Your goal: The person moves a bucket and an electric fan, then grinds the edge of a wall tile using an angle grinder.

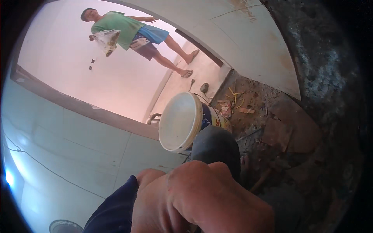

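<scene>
Beside littered floor (254, 95): one bucket (178, 122), one standing person (120, 29); whether the hands (202, 184) are open or holding, I cannot tell.

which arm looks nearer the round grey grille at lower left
Left, apparently: its dark navy fabric sleeve lies just right of the round grey grille in the picture. Bare skin spreads farther right; whether that includes the right arm is unclear.
</scene>
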The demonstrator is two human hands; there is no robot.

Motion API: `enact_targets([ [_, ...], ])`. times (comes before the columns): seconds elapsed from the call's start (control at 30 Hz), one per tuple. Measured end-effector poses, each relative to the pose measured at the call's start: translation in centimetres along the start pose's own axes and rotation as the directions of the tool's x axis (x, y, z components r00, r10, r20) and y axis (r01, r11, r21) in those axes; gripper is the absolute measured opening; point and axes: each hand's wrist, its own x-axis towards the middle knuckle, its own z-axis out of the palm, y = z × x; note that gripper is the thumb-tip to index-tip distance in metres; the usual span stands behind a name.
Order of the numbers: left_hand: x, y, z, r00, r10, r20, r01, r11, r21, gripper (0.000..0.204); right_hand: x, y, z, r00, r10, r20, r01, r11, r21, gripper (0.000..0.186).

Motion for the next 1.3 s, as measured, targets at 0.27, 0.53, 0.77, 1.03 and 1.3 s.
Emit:
enact_targets([
  [0.27, 0.0, -0.9, -0.3, 1.0, -0.005, -0.019, 0.005, 1.0, 0.008, 0.037, -1.7, -3.0, 0.2, 0.952, 0.293, 0.082, -0.302, 0.945, 0.128, 0.128],
  [0.53, 0.3, -1.7, -1.5, 0.995, 0.003, -0.095, -0.01, 0.997, -0.074, 0.038, -0.1, -0.8, 1.5, 0.997, 0.028, -0.078, -0.027, 1.0, 0.013, 0.124],
  [0.77, 1.3, -2.7, -2.5, 0.995, -0.088, -0.047, 0.079, 0.982, -0.169, 0.038, 2.2, 3.9, 3.4, 0.988, 0.005, -0.157, -0.006, 1.0, -0.006, 0.095],
  [1.03, 3.1, -6.3, -3.8, 0.934, -0.346, -0.088, 0.209, 0.731, -0.649, 0.038, 0.8, 3.7, 2.4, 0.988, -0.079, -0.135, 0.106, 0.974, 0.201, 0.079],
  [1.3, 4.8, -8.6, -1.9, 0.845, -0.532, -0.047, 0.18, 0.367, -0.912, 0.039, 1.6, 3.2, 1.3, 0.97, -0.049, -0.239, 0.077, 0.991, 0.112, 0.091],
])
